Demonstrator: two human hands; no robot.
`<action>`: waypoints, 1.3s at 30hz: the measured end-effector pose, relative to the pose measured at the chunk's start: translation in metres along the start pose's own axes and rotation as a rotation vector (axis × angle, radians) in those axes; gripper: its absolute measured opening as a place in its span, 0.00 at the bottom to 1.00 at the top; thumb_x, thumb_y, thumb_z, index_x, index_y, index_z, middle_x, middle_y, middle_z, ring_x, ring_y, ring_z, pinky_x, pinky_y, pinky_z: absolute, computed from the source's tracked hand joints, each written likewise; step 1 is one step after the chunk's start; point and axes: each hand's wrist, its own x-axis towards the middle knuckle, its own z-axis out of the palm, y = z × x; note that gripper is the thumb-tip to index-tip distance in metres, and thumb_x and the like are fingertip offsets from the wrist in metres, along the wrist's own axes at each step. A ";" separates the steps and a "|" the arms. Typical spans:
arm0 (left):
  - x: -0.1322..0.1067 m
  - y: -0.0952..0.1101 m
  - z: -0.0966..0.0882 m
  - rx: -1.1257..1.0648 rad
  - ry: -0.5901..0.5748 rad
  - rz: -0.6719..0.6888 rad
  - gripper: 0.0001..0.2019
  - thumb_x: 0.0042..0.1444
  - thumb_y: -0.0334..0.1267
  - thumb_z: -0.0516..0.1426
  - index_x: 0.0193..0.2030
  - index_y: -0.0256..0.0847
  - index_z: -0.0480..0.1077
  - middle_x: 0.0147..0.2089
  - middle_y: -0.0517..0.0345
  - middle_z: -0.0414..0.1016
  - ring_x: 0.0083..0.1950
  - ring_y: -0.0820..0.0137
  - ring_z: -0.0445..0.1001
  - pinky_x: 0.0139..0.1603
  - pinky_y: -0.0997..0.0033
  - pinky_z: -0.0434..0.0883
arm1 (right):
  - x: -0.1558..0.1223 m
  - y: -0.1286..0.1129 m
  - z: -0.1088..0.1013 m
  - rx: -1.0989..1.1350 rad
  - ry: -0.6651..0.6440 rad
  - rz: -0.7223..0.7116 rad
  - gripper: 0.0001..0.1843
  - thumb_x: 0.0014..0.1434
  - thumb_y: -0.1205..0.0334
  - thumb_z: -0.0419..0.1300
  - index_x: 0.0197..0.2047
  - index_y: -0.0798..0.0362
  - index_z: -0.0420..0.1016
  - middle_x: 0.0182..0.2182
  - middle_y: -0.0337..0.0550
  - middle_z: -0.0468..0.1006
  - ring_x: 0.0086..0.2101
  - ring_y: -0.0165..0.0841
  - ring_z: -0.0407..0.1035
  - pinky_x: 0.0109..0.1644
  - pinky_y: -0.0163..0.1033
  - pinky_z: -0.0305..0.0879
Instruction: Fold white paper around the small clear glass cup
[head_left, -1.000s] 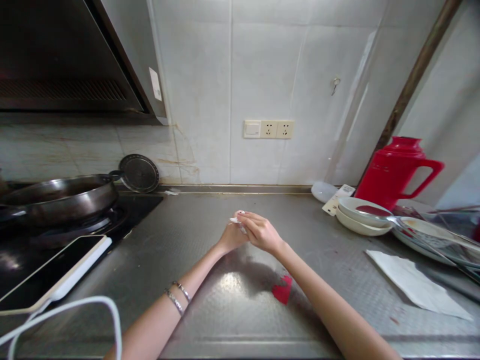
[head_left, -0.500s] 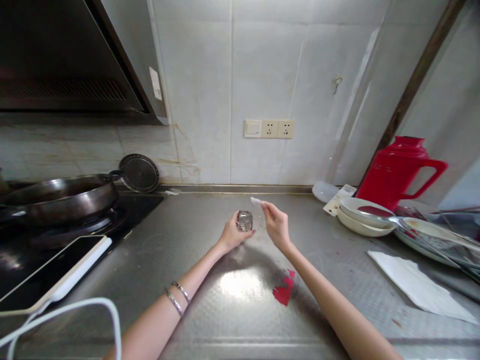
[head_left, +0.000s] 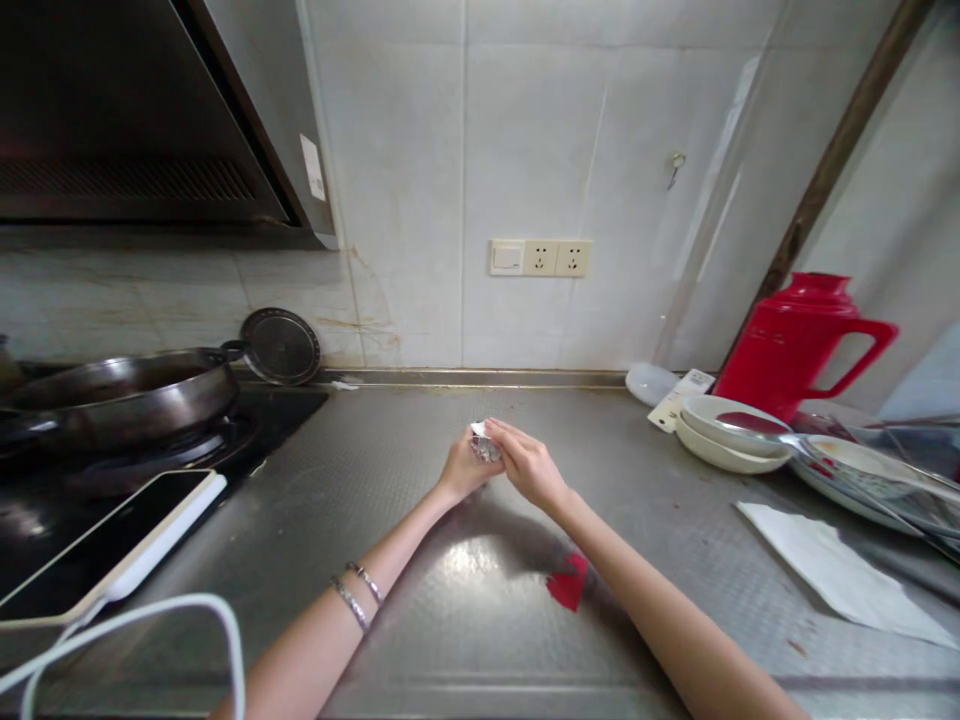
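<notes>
My left hand (head_left: 459, 472) is wrapped round a small clear glass (head_left: 486, 452), held above the middle of the steel countertop (head_left: 390, 440). A bit of white tissue (head_left: 478, 428) shows at the glass's upper rim. My right hand (head_left: 532, 468) has its fingers closed over the tissue and against the glass. Whether part of the tissue is inside the glass, I cannot tell, since the fingers cover it. On the counter below my right forearm lies a torn red scrap (head_left: 568, 583).
On the left, a metal pan (head_left: 127, 395) stands on the black stove beside a phone (head_left: 112, 550) with a white cable (head_left: 217, 603). To the right are a red thermos jug (head_left: 787, 345), stacked bowls (head_left: 727, 450), a plate (head_left: 832, 485) and a folded white napkin (head_left: 840, 575).
My right hand has moved left with the tissue, from beside the glass onto its rim. The left hand keeps hold of the glass in nearly the same place.
</notes>
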 end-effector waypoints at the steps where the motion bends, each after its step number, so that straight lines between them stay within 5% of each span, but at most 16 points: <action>1: 0.001 -0.002 0.000 -0.012 -0.009 0.020 0.20 0.40 0.41 0.65 0.40 0.38 0.67 0.33 0.60 0.74 0.34 0.70 0.72 0.34 0.72 0.69 | 0.000 -0.001 0.000 -0.015 -0.002 -0.032 0.20 0.63 0.72 0.48 0.55 0.52 0.69 0.50 0.50 0.76 0.53 0.37 0.68 0.55 0.45 0.70; 10: -0.001 -0.012 -0.002 -0.135 0.038 0.015 0.22 0.43 0.41 0.62 0.44 0.37 0.62 0.33 0.56 0.73 0.36 0.63 0.73 0.36 0.67 0.70 | 0.003 -0.023 0.005 0.023 -0.090 -0.202 0.21 0.62 0.75 0.46 0.54 0.52 0.69 0.46 0.48 0.78 0.54 0.35 0.68 0.57 0.44 0.69; 18: -0.002 0.006 0.000 -0.073 0.013 -0.005 0.25 0.40 0.42 0.65 0.45 0.38 0.63 0.37 0.57 0.74 0.36 0.68 0.73 0.37 0.70 0.70 | 0.007 -0.003 -0.010 0.077 0.296 0.201 0.14 0.64 0.66 0.50 0.47 0.51 0.74 0.44 0.47 0.80 0.45 0.36 0.74 0.52 0.45 0.70; 24: -0.007 0.011 0.006 -0.041 0.002 -0.007 0.29 0.37 0.39 0.66 0.48 0.37 0.64 0.39 0.55 0.75 0.38 0.67 0.75 0.39 0.70 0.71 | 0.006 0.001 -0.004 0.157 0.129 0.357 0.13 0.64 0.63 0.51 0.43 0.52 0.76 0.38 0.44 0.82 0.37 0.35 0.77 0.40 0.36 0.74; 31: -0.005 0.006 0.005 0.008 0.024 -0.027 0.25 0.37 0.41 0.66 0.43 0.36 0.66 0.34 0.57 0.75 0.34 0.68 0.73 0.33 0.72 0.69 | 0.001 -0.003 0.004 0.038 0.077 0.113 0.16 0.65 0.67 0.48 0.51 0.52 0.72 0.46 0.49 0.78 0.49 0.37 0.72 0.52 0.44 0.71; 39: -0.002 -0.004 0.007 -0.081 0.061 -0.007 0.18 0.43 0.38 0.63 0.43 0.39 0.66 0.35 0.56 0.77 0.37 0.66 0.75 0.38 0.66 0.72 | 0.001 -0.011 0.003 -0.101 -0.047 -0.207 0.20 0.61 0.74 0.47 0.53 0.55 0.69 0.47 0.52 0.78 0.54 0.39 0.67 0.57 0.47 0.68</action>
